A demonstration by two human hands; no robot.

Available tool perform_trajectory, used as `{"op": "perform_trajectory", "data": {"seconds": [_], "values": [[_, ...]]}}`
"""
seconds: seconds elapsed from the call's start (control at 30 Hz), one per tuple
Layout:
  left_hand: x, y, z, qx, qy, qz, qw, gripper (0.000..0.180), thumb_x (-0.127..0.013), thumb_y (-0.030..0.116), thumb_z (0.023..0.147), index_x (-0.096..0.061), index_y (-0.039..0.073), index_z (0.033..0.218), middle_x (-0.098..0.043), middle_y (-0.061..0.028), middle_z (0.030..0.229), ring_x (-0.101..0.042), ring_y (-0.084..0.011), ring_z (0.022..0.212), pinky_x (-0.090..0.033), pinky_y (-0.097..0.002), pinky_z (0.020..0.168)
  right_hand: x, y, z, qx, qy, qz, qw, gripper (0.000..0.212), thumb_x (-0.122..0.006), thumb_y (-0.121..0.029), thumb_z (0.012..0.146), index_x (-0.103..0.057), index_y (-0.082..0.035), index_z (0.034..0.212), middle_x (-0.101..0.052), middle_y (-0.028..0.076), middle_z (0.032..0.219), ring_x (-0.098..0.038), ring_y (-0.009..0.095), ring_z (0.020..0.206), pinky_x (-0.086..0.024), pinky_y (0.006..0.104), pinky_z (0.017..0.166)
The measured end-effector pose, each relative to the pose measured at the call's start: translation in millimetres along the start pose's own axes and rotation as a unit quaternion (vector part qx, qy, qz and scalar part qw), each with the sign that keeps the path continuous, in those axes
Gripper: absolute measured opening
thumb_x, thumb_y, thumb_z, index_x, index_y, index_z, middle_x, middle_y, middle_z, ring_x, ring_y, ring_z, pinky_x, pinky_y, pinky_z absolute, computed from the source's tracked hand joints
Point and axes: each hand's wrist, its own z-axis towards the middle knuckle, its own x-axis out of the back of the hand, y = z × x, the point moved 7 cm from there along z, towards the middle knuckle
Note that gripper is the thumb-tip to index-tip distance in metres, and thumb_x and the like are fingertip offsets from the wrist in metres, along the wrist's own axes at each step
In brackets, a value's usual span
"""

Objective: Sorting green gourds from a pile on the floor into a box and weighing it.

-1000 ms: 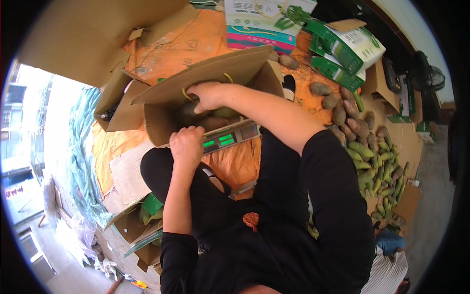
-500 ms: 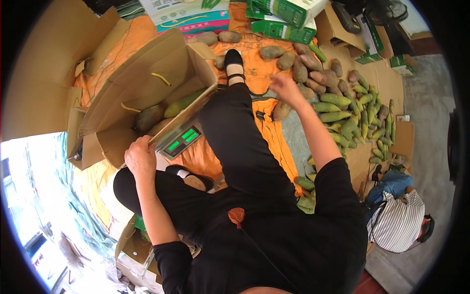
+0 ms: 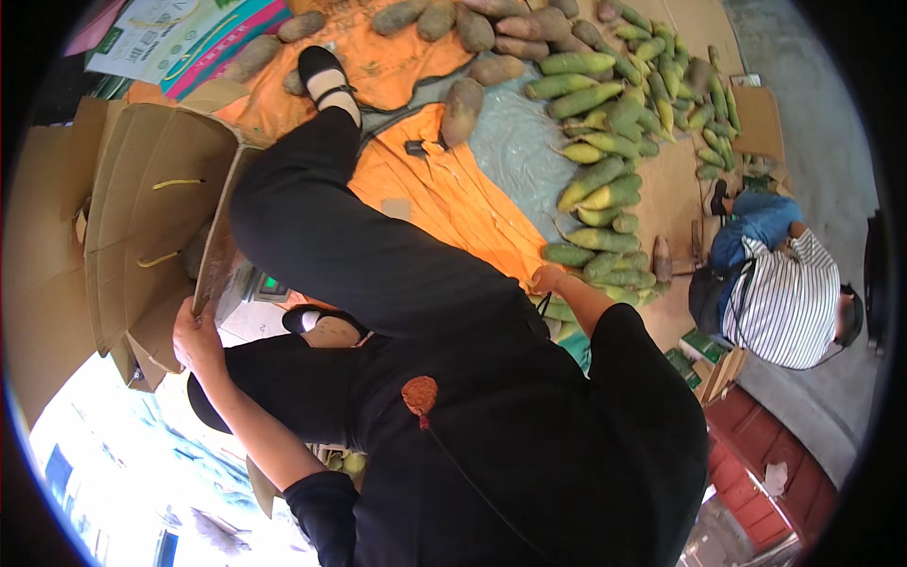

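Note:
My left hand [image 3: 196, 338] grips the near rim of an open cardboard box [image 3: 142, 213] with yellow cord handles. The box leans at the left beside my leg, over a scale [image 3: 271, 285] with a lit green display, mostly hidden. Inside the box, only part of a dark, rounded vegetable shows. My right hand [image 3: 548, 279] is low beside my thigh, at the near end of a pile of green radishes [image 3: 605, 194]. Its fingers are partly hidden, so I cannot tell what they hold. Brown oblong root vegetables [image 3: 463, 111] lie farther off.
An orange sheet [image 3: 444, 203] and a grey plastic sheet [image 3: 515, 142] cover the floor by my feet. Printed cartons [image 3: 170, 42] stand at the far left. A person in a striped shirt [image 3: 784, 302] crouches at the right, near a red wooden piece of furniture [image 3: 756, 435].
My view has swung rightward. My right hand has come back from above the brown root vegetables to the near green radishes. My left hand is still on the box rim.

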Motion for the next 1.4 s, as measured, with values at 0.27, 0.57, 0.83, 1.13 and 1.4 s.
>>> {"op": "perform_trajectory", "data": {"seconds": [0.27,0.57,0.83,1.13,1.4], "values": [[-1,0,0,-0.011,0.019,0.045,0.999,0.02,-0.063,0.024,0.082,-0.064,0.009,0.096,-0.064,-0.0168,0.08,-0.062,-0.0352,0.077,-0.046,-0.0414,0.066,-35,53,-26,-0.04,-0.009,0.028,0.999,0.033,-0.066,-0.026,0.077,-0.066,-0.007,0.104,-0.064,0.015,0.099,-0.065,0.028,0.088,-0.052,0.0383,0.075],[-2,-1,1,-0.055,0.035,0.044,0.997,0.023,-0.062,0.025,0.082,-0.064,0.008,0.098,-0.065,-0.0178,0.081,-0.062,-0.0357,0.077,-0.047,-0.041,0.068,-14,74,-39,-0.094,0.202,-0.011,0.975,0.026,-0.06,-0.019,0.077,-0.065,-0.009,0.1,-0.062,0.015,0.11,-0.057,0.031,0.106,-0.048,0.0388,0.088],[-3,-2,1,-0.022,0.004,-0.014,1.0,0.025,-0.064,0.025,0.081,-0.066,0.01,0.1,-0.066,-0.0164,0.085,-0.064,-0.0334,0.079,-0.047,-0.04,0.071,-22,41,-46,-0.093,0.109,-0.176,0.974,0.048,-0.057,-0.015,0.082,-0.047,-0.016,0.129,-0.045,0.007,0.134,-0.038,0.026,0.128,-0.036,0.0504,0.098],[4,1,-4,0.049,-0.006,0.048,0.998,0.025,-0.066,0.023,0.078,-0.066,0.013,0.101,-0.067,-0.0157,0.092,-0.064,-0.0339,0.087,-0.048,-0.0428,0.076,-22,47,-44,-0.133,0.129,-0.186,0.965,0.041,-0.058,-0.021,0.086,-0.051,-0.018,0.126,-0.049,0.003,0.129,-0.042,0.024,0.126,-0.037,0.0486,0.098],[12,10,-10,0.044,0.01,0.047,0.998,0.017,-0.067,0.021,0.077,-0.067,0.012,0.092,-0.066,-0.013,0.087,-0.063,-0.0333,0.085,-0.049,-0.0445,0.075,68,12,-17,0.042,0.314,0.12,0.941,0.056,-0.075,-0.011,0.071,-0.047,-0.005,0.12,-0.06,0.014,0.111,-0.058,0.033,0.104,-0.047,0.0392,0.089]]}}
